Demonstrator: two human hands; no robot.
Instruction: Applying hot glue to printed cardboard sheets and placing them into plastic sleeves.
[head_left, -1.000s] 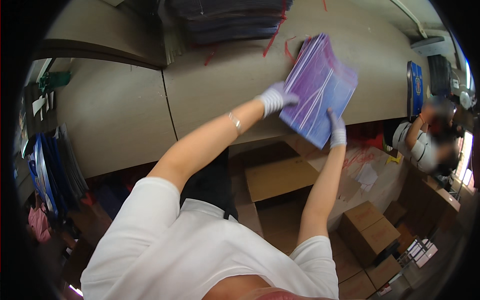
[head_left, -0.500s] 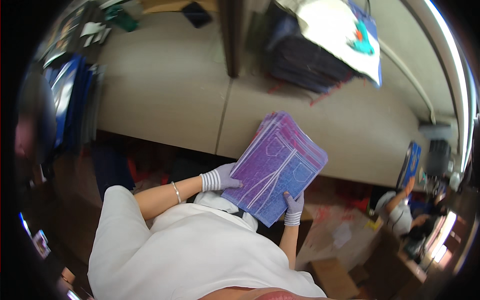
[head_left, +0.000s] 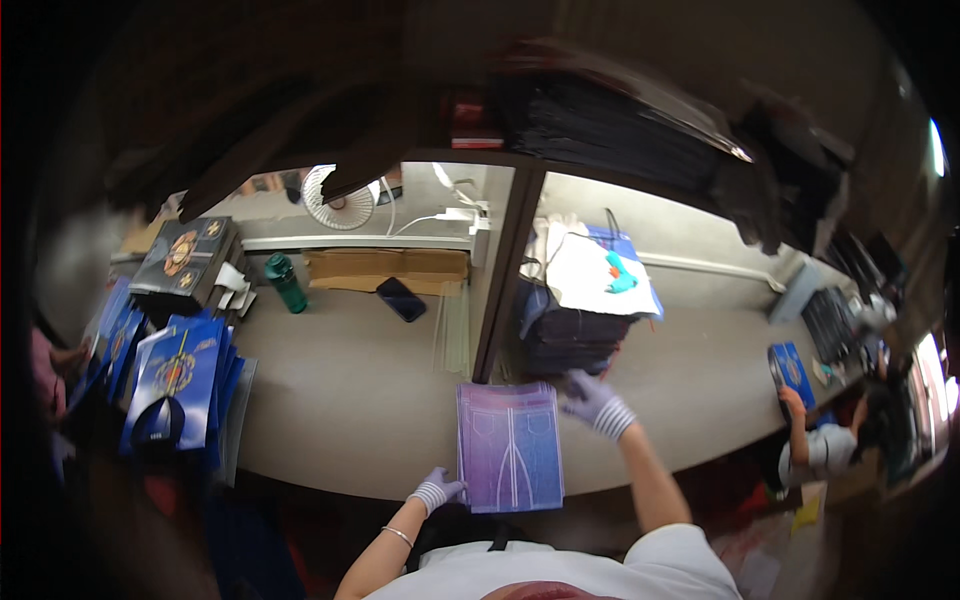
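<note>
A stack of flat purple and blue jeans-print sheets (head_left: pixel 512 450) lies at the front edge of the table; whether they are bags or plain sheets I cannot make out. Its edges are slightly uneven at the top and left. My left hand (head_left: pixel 440 490), in a pale purple glove with a striped cuff, grips the stack's lower left edge. Off the upper right side is my right hand (head_left: pixel 598 405), gloved the same way, its fingers apart and slightly blurred, with nothing in it.
Behind the stack rises a dark post (head_left: pixel 507 270), beside a dark folded pile (head_left: pixel 575 340) topped with white sheets and a teal tool (head_left: pixel 621 273). Leftward are a phone (head_left: pixel 401 299), a green bottle (head_left: pixel 286 284) and blue bags (head_left: pixel 190 370). Another person (head_left: pixel 815 450) works at the right.
The stack has gone from being held tilted in both hands to lying upright at the table edge. My right hand has let go and moved up and right. The view has tilted up.
</note>
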